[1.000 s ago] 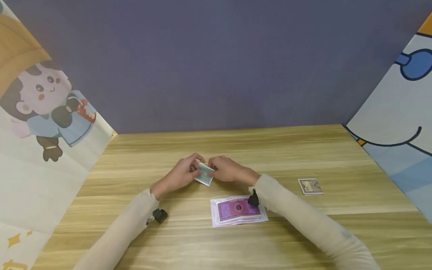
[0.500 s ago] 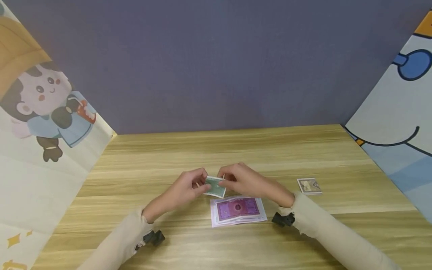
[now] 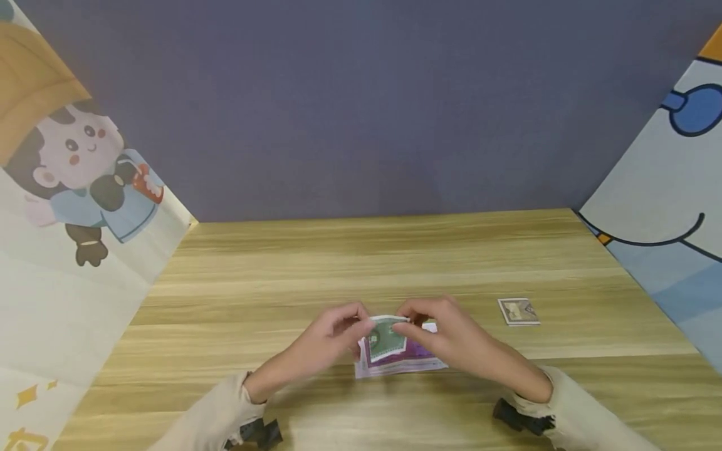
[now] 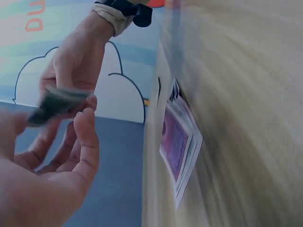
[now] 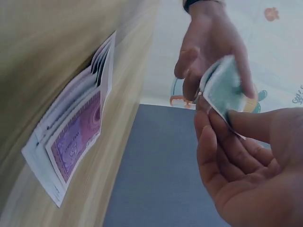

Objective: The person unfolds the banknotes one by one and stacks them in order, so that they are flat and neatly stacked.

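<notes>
Green folded banknote (image 3: 386,337) is pinched between the left hand (image 3: 329,341) and right hand (image 3: 451,335), just above a purple note stack (image 3: 397,363) on the pale wooden table (image 3: 395,250); a grey-purple wall (image 3: 361,106) stands behind.

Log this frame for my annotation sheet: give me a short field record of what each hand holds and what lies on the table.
left hand: pinches the left edge of the folded green paper banknote
right hand: pinches the same note's right edge
note position: held above the stack, off the table
stack: purple-topped paper banknotes lying flat on the light wooden table
other item: small folded grey-brown note, lying apart to the right
</notes>
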`<state>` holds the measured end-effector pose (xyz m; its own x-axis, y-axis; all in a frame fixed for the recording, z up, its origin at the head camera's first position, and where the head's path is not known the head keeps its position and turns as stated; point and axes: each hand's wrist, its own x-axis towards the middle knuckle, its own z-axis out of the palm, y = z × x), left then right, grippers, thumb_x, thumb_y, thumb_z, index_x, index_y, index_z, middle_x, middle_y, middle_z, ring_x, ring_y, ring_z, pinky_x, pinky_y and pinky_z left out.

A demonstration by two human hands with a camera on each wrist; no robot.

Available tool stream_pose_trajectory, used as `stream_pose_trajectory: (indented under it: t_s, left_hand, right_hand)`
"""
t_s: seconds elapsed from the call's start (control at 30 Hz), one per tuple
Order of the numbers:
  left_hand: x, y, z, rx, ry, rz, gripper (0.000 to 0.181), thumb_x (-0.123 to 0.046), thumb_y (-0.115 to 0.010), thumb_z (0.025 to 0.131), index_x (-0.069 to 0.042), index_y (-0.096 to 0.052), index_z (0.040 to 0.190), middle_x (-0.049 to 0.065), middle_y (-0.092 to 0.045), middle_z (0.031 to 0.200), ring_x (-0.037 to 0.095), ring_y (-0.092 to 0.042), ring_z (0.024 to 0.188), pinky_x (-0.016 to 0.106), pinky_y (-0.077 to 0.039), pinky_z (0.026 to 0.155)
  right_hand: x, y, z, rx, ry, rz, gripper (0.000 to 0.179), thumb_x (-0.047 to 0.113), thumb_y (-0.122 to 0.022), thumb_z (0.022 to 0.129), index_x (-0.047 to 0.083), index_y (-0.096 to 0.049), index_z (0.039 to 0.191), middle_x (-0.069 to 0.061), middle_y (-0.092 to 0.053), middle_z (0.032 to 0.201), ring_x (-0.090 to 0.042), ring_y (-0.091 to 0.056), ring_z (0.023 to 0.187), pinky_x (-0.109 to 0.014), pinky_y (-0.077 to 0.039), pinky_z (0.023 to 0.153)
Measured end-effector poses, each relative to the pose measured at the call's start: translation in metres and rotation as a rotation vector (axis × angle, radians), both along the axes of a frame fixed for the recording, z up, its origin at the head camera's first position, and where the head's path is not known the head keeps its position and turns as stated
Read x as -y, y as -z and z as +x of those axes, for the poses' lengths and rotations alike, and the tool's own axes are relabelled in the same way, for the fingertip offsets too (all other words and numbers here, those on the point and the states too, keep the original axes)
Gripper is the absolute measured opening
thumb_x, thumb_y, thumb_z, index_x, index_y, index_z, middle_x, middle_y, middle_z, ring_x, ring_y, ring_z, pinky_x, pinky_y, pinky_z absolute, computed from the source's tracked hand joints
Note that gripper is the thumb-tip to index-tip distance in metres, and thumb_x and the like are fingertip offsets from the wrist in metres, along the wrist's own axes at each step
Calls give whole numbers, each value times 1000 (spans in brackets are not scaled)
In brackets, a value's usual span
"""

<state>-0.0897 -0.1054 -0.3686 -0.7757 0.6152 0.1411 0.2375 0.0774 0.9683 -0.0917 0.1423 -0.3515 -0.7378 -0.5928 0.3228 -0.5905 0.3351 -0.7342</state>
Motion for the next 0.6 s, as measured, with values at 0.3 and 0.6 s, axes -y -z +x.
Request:
stream_pose_trajectory:
  t_s: [0.3, 0.6]
  left_hand:
    - [-8, 9, 2, 175, 222, 62, 38, -30, -45, 107, -7, -45, 138, 13, -59, 131, 21, -58, 118, 40, -50, 99]
    - [-8, 14, 6, 173, 123, -4, 38, -22, -53, 104, -8, -47, 139, 13, -67, 114, 23, -68, 101, 48, -54, 92]
  right_hand:
    - [-8, 4, 8, -98, -63, -53, 18, 14, -66, 96, 14, -75, 112, 11, -72, 90, -5, -65, 73, -24, -56, 66]
    - [-14, 3, 15, -34, 46, 56, 33, 15, -68, 95, 10, -61, 128, 14, -66, 78, -4, -63, 71, -24, -54, 60]
